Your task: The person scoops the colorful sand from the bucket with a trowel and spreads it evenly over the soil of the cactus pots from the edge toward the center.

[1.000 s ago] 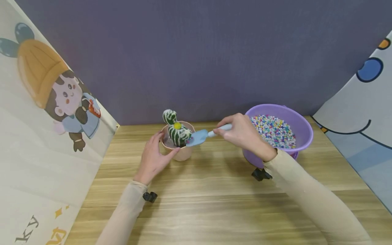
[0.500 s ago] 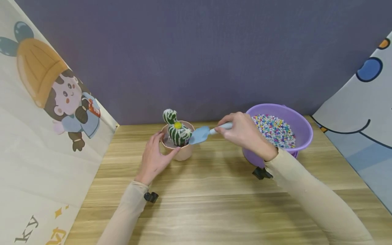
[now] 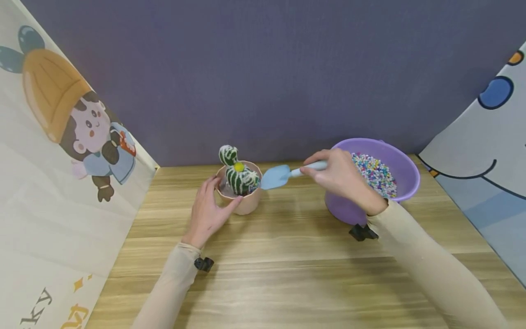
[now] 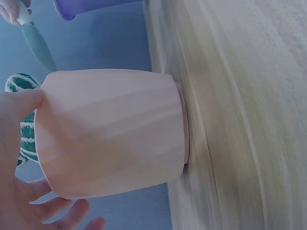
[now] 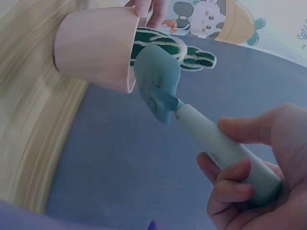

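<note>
A pale pink flowerpot [image 3: 245, 205] stands upright on the table, holding a green and white striped cactus [image 3: 237, 179] with a yellow flower. Colourful beads show at the cactus's right side inside the rim. My left hand [image 3: 207, 214] grips the pot at its near left, thumb at the front rim and fingers round the left side. In my right hand [image 3: 339, 176] is a light blue trowel [image 3: 276, 177], held by its handle. Its blade lies just right of the pot's rim and looks free of beads from above. The right wrist view shows the trowel's underside [image 5: 157, 79].
Behind my right hand stands a purple bucket [image 3: 404, 180] with many small colourful beads [image 3: 376, 173] in it. A dark wall [image 3: 263, 82] closes off the back of the wooden table [image 3: 267, 274]. Printed panels stand at the left [image 3: 41, 205] and right [image 3: 485, 155].
The trowel blade has moved right, out from over the pot's rim, and my right hand has moved right toward the bucket. My left hand has kept its place at the pot.
</note>
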Motion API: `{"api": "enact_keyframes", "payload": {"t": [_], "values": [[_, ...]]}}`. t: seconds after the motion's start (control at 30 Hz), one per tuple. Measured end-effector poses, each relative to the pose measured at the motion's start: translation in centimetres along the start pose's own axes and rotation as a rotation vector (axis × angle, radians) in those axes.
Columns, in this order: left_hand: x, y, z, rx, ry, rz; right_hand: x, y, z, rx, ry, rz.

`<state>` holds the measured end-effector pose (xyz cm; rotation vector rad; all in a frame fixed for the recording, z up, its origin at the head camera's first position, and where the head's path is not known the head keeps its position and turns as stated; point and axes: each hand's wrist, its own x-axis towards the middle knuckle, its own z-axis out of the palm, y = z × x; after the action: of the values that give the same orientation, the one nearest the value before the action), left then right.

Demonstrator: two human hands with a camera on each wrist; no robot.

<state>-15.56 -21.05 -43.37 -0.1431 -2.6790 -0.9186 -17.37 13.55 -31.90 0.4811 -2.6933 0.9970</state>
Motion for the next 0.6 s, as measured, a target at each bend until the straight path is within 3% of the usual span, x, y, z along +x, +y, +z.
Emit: {"api": "enact_keyframes", "payload": {"t": [0.17, 0.3, 0.5, 0.6], "values": [[-0.2, 0.4, -0.3, -0.004, 0.005, -0.006, -0.5, 1.0, -0.7, 0.022, 0.04, -0.023], [-0.3, 1.0, -0.4, -0.055, 0.084, 0.038, -1.0, 1.9, -1.6, 0.07, 0.054, -0.004], [-0.3, 2.4, -0.5, -0.202, 0.316, 0.207, -2.1, 3.8, -3.3, 0.143, 0.042, 0.067], [-0.4, 3.5, -0.5, -0.259, 0.39, 0.318, -2.6, 4.9, -4.1, 0.146, 0.046, 0.077]]}}
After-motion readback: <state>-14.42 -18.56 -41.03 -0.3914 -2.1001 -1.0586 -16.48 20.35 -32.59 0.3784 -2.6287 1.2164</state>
